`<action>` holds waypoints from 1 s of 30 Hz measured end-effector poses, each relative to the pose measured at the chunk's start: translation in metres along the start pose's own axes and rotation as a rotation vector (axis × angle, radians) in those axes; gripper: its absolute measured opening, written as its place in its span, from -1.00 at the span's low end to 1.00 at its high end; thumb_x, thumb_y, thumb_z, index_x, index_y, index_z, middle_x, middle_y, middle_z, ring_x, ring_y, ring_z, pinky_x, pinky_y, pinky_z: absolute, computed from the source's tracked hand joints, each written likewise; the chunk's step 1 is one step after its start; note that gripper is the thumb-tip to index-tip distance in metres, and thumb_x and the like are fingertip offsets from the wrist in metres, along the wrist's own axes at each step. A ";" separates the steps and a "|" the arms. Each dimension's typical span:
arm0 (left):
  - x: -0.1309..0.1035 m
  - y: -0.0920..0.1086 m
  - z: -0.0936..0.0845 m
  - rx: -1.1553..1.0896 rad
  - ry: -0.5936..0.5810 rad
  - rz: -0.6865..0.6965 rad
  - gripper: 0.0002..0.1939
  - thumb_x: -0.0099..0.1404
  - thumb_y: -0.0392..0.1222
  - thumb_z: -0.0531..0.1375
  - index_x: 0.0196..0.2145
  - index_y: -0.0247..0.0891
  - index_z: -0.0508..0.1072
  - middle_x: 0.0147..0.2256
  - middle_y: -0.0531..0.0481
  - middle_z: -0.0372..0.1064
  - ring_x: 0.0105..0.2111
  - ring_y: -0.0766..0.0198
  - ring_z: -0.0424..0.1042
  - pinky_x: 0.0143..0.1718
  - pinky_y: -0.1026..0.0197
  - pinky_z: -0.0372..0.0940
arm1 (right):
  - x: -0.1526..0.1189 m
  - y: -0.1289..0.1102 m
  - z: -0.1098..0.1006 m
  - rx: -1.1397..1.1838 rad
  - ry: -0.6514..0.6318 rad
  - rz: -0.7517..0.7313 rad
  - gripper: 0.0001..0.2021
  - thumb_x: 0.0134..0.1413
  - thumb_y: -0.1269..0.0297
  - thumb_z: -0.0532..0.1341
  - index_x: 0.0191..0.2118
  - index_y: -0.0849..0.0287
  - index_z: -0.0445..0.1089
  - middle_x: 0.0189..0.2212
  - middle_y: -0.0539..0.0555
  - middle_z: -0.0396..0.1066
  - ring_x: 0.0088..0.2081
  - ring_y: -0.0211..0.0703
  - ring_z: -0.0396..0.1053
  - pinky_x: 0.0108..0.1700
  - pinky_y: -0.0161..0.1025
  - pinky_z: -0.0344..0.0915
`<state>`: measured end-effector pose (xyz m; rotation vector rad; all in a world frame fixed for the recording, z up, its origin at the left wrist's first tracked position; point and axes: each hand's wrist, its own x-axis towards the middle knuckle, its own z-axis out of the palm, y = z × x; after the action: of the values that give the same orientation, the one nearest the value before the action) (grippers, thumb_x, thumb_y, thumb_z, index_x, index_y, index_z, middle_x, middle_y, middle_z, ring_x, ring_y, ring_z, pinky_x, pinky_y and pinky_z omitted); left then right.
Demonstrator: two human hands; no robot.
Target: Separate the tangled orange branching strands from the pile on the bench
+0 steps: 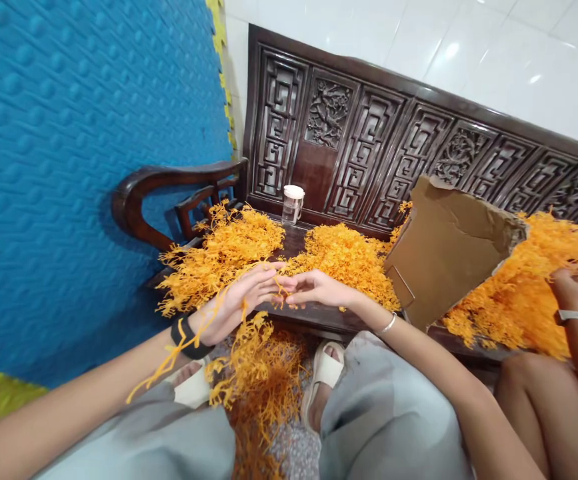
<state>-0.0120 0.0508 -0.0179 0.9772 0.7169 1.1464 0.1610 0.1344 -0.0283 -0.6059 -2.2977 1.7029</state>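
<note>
Near the front edge of a dark wooden bench, my left hand (241, 298) has its fingers stretched out toward my right. A thin orange branching strand (169, 357) lies over its black-banded wrist and runs toward the fingers. My right hand (319, 289) meets the left fingertips, its thumb and fingers drawn together on a bit of orange strand (279, 291). Just below hangs or lies a tangled orange clump (251, 360); whether it joins the strand I cannot tell. Behind the hands are two heaps of similar orange strands, one left (229, 250) and one right (346, 257).
A clear cup with a white lid (293, 205) stands against the carved bench back (319, 167). A brown cardboard piece (453, 247) leans right of it. Another person's hand (571, 287) touches a big orange heap (513, 307). Blue foam matting (69, 167) lies left.
</note>
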 end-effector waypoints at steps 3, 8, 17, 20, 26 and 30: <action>0.000 0.001 0.000 0.057 0.026 -0.016 -0.70 0.15 -0.13 0.12 -0.16 -0.27 0.31 -0.30 -0.08 0.42 -0.21 0.14 0.36 -0.17 0.10 0.20 | -0.001 -0.003 -0.003 -0.078 0.069 0.007 -0.75 -0.10 0.18 0.23 -0.38 0.31 0.36 -0.53 -0.04 0.31 -0.53 -0.40 0.19 -0.48 -0.41 0.16; -0.001 0.000 -0.001 0.156 -0.018 -0.057 -0.76 0.18 -0.08 0.08 -0.27 -0.29 0.35 -0.47 0.00 0.32 -0.37 0.25 0.30 -0.41 0.26 0.17 | -0.006 -0.015 -0.002 -0.247 0.012 -0.045 -0.81 -0.03 0.24 0.19 -0.39 0.31 0.37 -0.51 -0.03 0.32 -0.46 -0.38 0.22 -0.39 -0.39 0.16; -0.001 0.000 0.005 0.193 -0.167 -0.112 -0.55 0.23 -0.02 -0.01 -0.74 -0.27 0.17 -0.80 0.20 -0.21 -0.72 0.43 -0.10 -0.60 0.33 -0.02 | -0.008 -0.029 0.017 -0.013 -0.239 -0.079 -0.89 0.05 0.37 0.12 -0.44 0.29 0.23 -0.42 0.05 0.37 -0.30 -0.31 0.33 -0.16 -0.26 0.23; -0.002 0.002 0.005 0.061 -0.223 -0.119 -0.54 0.25 -0.08 -0.03 -0.76 -0.26 0.13 -0.81 0.19 -0.24 -0.73 0.42 -0.13 -0.63 0.34 -0.03 | -0.010 -0.035 0.020 0.111 -0.311 -0.113 -0.85 0.07 0.33 0.11 -0.46 0.27 0.19 -0.43 0.06 0.38 -0.28 -0.31 0.33 -0.12 -0.23 0.21; -0.006 0.004 0.015 -0.124 -0.340 -0.196 -0.55 0.26 -0.13 -0.04 -0.76 -0.26 0.11 -0.84 0.21 -0.27 -0.77 0.44 -0.18 -0.70 0.37 -0.05 | -0.013 -0.033 0.018 0.218 -0.430 -0.125 -0.77 0.01 0.20 0.17 -0.45 0.29 0.21 -0.49 0.02 0.34 -0.35 -0.32 0.33 -0.18 -0.26 0.21; -0.010 0.006 0.021 -0.112 -0.385 -0.189 -0.51 0.27 -0.14 -0.06 -0.80 -0.26 0.06 -0.85 0.20 -0.27 -0.78 0.45 -0.16 -0.70 0.37 -0.03 | -0.011 -0.030 0.016 0.153 -0.435 -0.059 -0.65 -0.14 0.06 0.24 -0.47 0.31 0.23 -0.52 -0.03 0.25 -0.45 -0.39 0.24 -0.31 -0.35 0.19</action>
<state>0.0011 0.0360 -0.0041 0.9768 0.4197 0.7938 0.1589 0.1084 -0.0043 -0.1422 -2.3893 2.1263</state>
